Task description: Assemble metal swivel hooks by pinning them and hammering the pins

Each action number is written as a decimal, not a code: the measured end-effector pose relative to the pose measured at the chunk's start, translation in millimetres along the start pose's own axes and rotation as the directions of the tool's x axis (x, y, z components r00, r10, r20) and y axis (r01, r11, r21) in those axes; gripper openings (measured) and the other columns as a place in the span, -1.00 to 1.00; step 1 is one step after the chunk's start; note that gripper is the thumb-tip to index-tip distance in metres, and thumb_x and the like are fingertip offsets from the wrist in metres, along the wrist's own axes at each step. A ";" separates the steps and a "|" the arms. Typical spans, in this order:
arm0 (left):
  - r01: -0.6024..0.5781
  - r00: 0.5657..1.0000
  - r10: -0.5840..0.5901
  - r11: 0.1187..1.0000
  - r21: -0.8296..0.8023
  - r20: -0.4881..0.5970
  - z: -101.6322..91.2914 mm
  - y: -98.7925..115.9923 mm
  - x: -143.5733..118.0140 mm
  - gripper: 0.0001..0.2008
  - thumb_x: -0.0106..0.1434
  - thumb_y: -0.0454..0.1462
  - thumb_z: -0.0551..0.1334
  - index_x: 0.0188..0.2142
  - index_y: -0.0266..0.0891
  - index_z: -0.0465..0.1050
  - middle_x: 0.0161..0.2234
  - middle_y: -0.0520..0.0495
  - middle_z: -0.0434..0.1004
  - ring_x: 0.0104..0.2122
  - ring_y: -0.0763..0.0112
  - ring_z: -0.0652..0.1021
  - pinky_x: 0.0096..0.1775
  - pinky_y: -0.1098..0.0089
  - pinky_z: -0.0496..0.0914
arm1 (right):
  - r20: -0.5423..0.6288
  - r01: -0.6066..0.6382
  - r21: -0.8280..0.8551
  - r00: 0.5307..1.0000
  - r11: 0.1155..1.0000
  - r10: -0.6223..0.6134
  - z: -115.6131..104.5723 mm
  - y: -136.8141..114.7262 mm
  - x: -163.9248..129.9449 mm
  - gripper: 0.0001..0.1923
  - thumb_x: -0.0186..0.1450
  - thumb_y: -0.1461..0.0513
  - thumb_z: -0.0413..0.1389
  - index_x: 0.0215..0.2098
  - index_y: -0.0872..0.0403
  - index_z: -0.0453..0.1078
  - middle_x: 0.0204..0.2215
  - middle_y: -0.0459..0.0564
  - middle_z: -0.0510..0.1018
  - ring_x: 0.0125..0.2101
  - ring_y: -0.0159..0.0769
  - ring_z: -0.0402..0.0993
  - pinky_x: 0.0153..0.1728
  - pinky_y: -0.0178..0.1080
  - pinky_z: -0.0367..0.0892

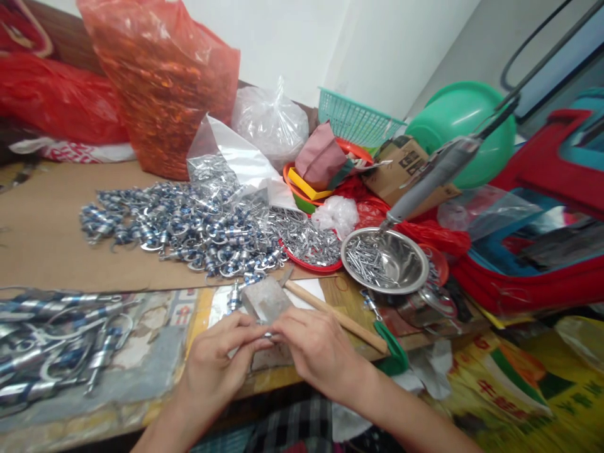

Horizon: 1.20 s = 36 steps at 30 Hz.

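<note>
Head view: two hands meet on a small metal piece

Both the left hand [221,355] and right hand [314,349] pinch a small metal piece [267,335] between fingertips, just in front of the grey block [267,299]. Behind the block lies a pile of blue-and-silver clips [189,229].

Two hands [221,358] [314,352], one hammer [302,301] (countless clasps [189,229]).
</note>
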<state>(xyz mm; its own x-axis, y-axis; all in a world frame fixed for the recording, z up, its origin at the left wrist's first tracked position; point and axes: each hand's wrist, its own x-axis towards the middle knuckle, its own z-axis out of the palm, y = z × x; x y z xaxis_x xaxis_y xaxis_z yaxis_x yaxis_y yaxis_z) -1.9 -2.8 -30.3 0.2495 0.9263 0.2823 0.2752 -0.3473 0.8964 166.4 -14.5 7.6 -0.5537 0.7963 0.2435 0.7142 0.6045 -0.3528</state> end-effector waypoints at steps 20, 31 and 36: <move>0.118 0.992 -0.117 0.993 -0.014 0.056 -10.4 13.2 7.9 -0.89 0.04 -0.25 0.23 -0.54 -0.15 0.53 -0.39 -0.04 0.55 -0.34 0.27 0.51 -0.24 0.37 0.35 | -0.366 0.261 -0.041 0.894 0.965 -0.257 16.2 13.9 -14.2 -0.74 0.23 0.40 -0.07 -0.19 0.13 0.39 -0.30 0.09 0.53 -0.30 -0.32 0.46 -0.36 -0.29 0.41; 0.536 0.840 -0.508 0.717 -0.445 0.192 0.3 -1.0 0.7 -0.39 -0.11 -0.23 0.34 -0.03 -0.23 0.24 -0.30 -0.06 0.52 -0.25 0.29 0.50 -0.20 0.36 0.41 | -0.189 -0.190 0.284 0.950 0.940 0.249 11.1 37.5 10.4 -0.85 0.20 0.24 0.07 -0.38 0.08 0.50 -0.42 -0.06 0.57 -0.37 -0.39 0.49 -0.32 -0.37 0.39; 0.576 0.817 -0.484 0.664 -0.477 0.314 -6.0 -2.2 8.6 -0.36 -0.04 -0.29 0.30 0.02 -0.19 0.07 -0.40 0.03 0.46 -0.32 0.36 0.51 -0.24 0.40 0.37 | -0.223 -0.598 -0.242 0.800 0.764 0.556 -1.0 121.6 51.0 -0.69 0.27 0.33 -0.08 -0.06 0.08 0.33 -0.19 0.08 0.51 -0.15 -0.24 0.42 -0.15 -0.22 0.28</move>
<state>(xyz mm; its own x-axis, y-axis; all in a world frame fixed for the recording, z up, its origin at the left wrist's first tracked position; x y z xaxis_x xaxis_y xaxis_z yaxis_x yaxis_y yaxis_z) -5.9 6.9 -27.8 0.3621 0.8791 -0.3101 -0.1168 0.3728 0.9205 225.4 99.7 -22.0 0.0497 0.9785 0.2002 0.9805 -0.0097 -0.1964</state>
